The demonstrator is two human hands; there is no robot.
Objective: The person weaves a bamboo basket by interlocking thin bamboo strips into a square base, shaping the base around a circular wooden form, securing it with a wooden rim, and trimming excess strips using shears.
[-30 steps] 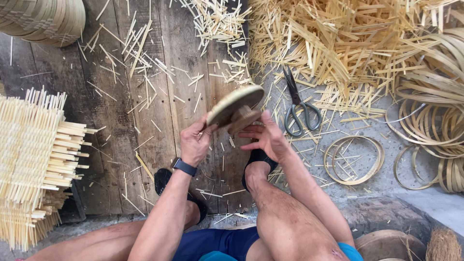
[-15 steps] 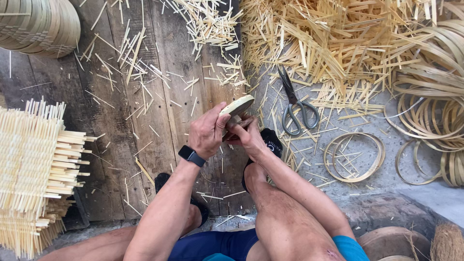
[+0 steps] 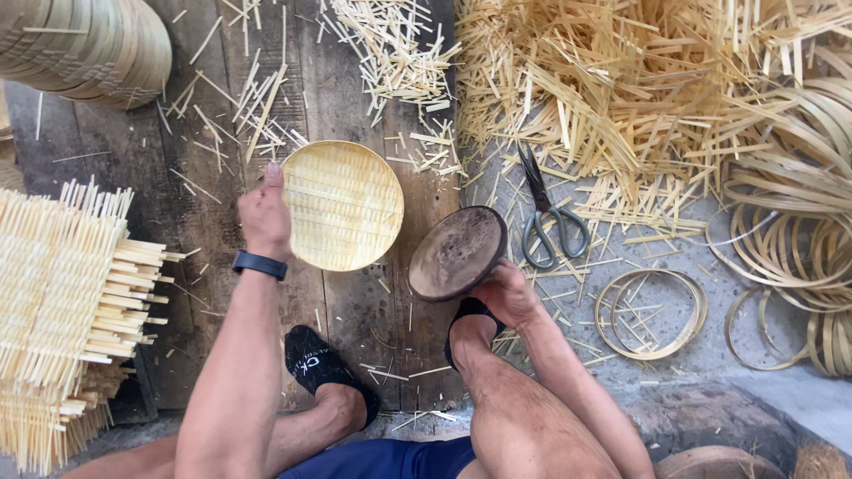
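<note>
My left hand (image 3: 264,217), with a dark band on its wrist, grips the left rim of a round woven bamboo tray (image 3: 344,204), held face up over the wooden planks. My right hand (image 3: 506,293) holds a dark round wooden mould (image 3: 458,253) by its lower edge, tilted beside my right knee. Tray and mould are apart, a small gap between them. My two feet in dark slippers rest on the planks below.
Scissors (image 3: 550,217) lie on the ground right of the mould. Bamboo hoops (image 3: 652,315) and coils (image 3: 799,239) sit at the right. A heap of strips (image 3: 621,80) fills the top. Woven mats (image 3: 62,302) stack at left, finished trays (image 3: 84,44) top left.
The tray and mould were pressed together in both hands. Now they have been separated: the left hand holds the tray out to the left, the right hand holds the mould.
</note>
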